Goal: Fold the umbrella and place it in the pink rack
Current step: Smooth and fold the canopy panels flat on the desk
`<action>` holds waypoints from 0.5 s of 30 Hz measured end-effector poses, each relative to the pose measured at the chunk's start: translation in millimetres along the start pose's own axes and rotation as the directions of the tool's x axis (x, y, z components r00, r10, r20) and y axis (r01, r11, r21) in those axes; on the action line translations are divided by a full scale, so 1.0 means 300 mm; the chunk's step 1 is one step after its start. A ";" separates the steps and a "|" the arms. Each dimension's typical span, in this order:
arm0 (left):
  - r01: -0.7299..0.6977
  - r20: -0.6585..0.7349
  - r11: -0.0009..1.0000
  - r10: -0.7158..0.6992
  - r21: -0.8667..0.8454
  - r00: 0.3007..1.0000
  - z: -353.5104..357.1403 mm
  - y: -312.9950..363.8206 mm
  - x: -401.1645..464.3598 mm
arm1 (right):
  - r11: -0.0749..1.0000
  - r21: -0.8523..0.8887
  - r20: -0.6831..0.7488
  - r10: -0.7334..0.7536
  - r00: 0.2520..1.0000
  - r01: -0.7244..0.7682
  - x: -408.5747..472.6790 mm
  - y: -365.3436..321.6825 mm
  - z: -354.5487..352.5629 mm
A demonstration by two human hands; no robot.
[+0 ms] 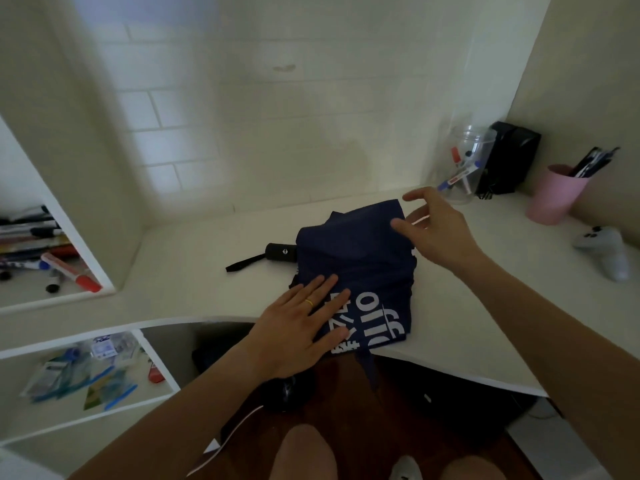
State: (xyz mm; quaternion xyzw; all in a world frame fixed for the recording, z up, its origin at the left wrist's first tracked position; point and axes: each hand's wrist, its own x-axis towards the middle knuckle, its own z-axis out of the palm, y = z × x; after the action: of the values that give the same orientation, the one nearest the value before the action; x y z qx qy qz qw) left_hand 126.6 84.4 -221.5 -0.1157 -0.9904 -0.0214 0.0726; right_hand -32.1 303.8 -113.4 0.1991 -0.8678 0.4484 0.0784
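Note:
A collapsed navy umbrella point(356, 258) with white lettering lies on the white desk point(194, 268). Its black handle point(281, 252) and wrist strap point left. My left hand point(304, 327) lies flat with fingers spread on the near part of the fabric, by the lettering. My right hand point(433, 230) hovers over the far right corner of the fabric, fingers apart, thumb touching the cloth. A pink cup-shaped holder point(550, 199) with dark pens stands at the far right against the wall.
A clear jar point(464, 164) of markers and a black box point(512, 157) stand behind my right hand. A grey controller point(604, 251) lies at the right edge. Shelves on the left hold markers point(69, 271) and packets point(86, 372). A dark bag sits under the desk.

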 end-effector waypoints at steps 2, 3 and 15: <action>0.003 -0.008 1.000 -0.003 -0.002 1.000 0.000 0.000 0.001 | 0.984 0.102 0.106 0.137 0.985 -0.147 0.047 -0.014 0.021; 0.002 -0.014 1.000 -0.002 -0.005 1.000 0.001 0.000 0.002 | 0.964 0.170 0.145 0.183 0.972 -0.207 0.067 -0.021 0.031; 0.010 -0.010 1.000 -0.010 -0.005 1.000 0.000 -0.005 0.004 | 0.769 0.595 0.256 0.095 0.962 -0.234 -0.115 -0.078 -0.071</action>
State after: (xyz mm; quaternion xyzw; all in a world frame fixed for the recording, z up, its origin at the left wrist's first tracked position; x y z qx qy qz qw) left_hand 125.0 83.3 -221.3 -0.1110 -0.9905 -0.0250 0.0773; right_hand 8.0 318.3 -94.4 0.1831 -0.6894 0.6898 -0.1238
